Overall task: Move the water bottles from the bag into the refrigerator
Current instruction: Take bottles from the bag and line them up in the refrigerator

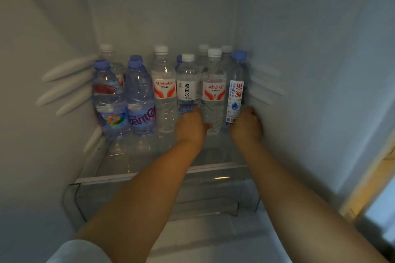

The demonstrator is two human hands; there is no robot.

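Several water bottles stand upright on the glass shelf (149,168) inside the refrigerator. My left hand (190,127) is curled round the base of a white-capped bottle with a black-lettered label (187,83), and its thumb reaches toward the neighbouring red-labelled bottle (213,92). My right hand (245,127) grips the bottom of a slim blue-capped bottle (236,92) at the right end of the front row, close to the right wall. Two purple-tinted bottles (140,100) and a clear bottle with a red label (164,89) fill the left of the row. The bag is out of view.
More capped bottles stand in a back row behind the front ones. A clear drawer (162,198) sits under the shelf. Shelf-support ribs (68,83) jut from the left wall, and the right wall (310,70) is close beside my right hand.
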